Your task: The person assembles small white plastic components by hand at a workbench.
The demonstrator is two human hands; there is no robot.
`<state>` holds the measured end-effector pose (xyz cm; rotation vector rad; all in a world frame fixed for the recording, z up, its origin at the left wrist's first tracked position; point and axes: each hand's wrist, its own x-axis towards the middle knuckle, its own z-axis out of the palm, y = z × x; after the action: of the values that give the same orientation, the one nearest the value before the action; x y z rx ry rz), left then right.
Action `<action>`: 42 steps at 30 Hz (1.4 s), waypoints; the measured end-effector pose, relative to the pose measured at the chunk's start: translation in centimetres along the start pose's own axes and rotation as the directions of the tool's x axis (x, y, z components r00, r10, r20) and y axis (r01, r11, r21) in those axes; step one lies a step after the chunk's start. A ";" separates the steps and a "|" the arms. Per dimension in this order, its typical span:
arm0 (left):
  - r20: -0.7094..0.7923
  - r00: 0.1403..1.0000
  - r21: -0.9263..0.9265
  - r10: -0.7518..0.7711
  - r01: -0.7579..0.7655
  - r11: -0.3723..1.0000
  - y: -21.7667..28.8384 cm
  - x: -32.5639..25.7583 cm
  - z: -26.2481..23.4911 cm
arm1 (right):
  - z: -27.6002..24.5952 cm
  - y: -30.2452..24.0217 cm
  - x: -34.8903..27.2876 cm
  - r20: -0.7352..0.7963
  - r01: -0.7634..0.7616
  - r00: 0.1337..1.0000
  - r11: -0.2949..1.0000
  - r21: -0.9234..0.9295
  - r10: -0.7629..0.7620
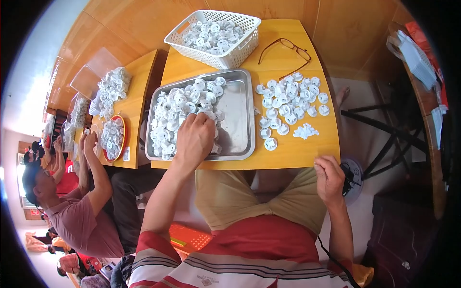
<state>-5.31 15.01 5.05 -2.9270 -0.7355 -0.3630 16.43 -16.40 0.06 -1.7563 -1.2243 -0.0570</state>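
Observation:
My left hand (196, 137) is in a metal tray (240, 113), its fingers curled down among a heap of small round white plastic parts (168, 115). Its fingertips are hidden, so what they grip does not show. Near the table's front right edge, my right hand (329, 176) is closed, thumb against bent fingers; anything inside is too small to make out. More of the round white parts (290, 96) lie loose on the table, right of the tray. Close to them is a little pile of small white pieces (306, 131).
A white perforated basket (242, 45) of similar parts stands behind the tray, with eyeglasses (288, 44) to its right. On the left, a co-worker (79, 221) sits beside another table holding a red-rimmed bowl (126, 139) of parts. A black-legged stand (384, 129) is at the right.

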 end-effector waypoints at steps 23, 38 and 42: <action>-0.059 0.987 -0.762 -0.149 0.052 0.645 1.6 -1.3 0.2 | -0.6 -0.4 -0.2 0.015 -0.105 0.995 0.984 0.143 0.103; 0.063 0.978 -0.616 0.197 -0.117 0.779 2.7 0.0 0.5 | -0.1 -1.3 -0.1 0.066 -0.051 0.997 0.996 0.067 0.046; 0.062 0.982 -0.640 0.176 -0.097 0.762 2.6 0.4 0.9 | -0.2 -1.2 -0.3 0.068 -0.069 0.996 0.991 0.112 0.062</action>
<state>-3.49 13.04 4.21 -3.6484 -0.4610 -0.5132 15.47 -16.67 0.83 -1.7078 -1.1914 0.1068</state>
